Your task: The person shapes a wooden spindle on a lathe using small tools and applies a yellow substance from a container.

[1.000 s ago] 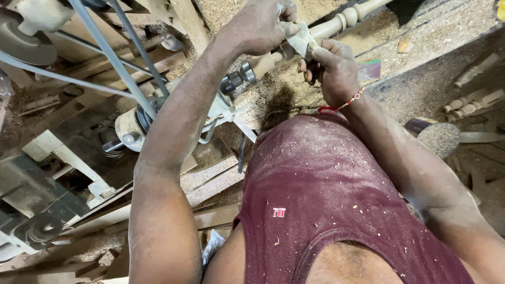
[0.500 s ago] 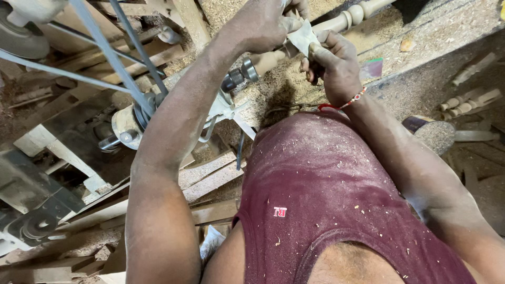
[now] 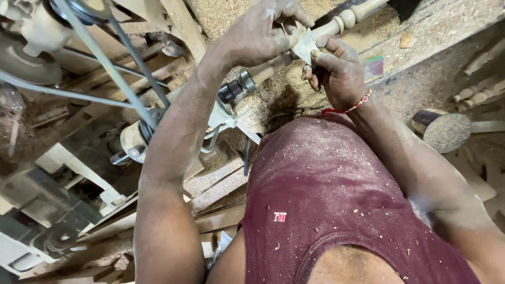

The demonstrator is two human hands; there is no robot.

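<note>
My worry is a snag: the scrap of sandpaper [image 3: 305,46] sits pinched against the turned wooden spindle [image 3: 336,23] on the lathe, and if it catches it could drag fingers in, or toward the drive belt [image 3: 113,66] nearby. My left hand [image 3: 260,31] arches over the spindle, its grip closed on the paper's upper edge. My right hand [image 3: 336,68] curls beneath (wrist bent, sawdust everywhere), clamped on the lower edge.

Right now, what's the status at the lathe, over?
Left hand and right hand both pinching a pale sandpaper scrap against the turned wooden spindle. Sawdust everywhere. Nothing blocking.
</note>
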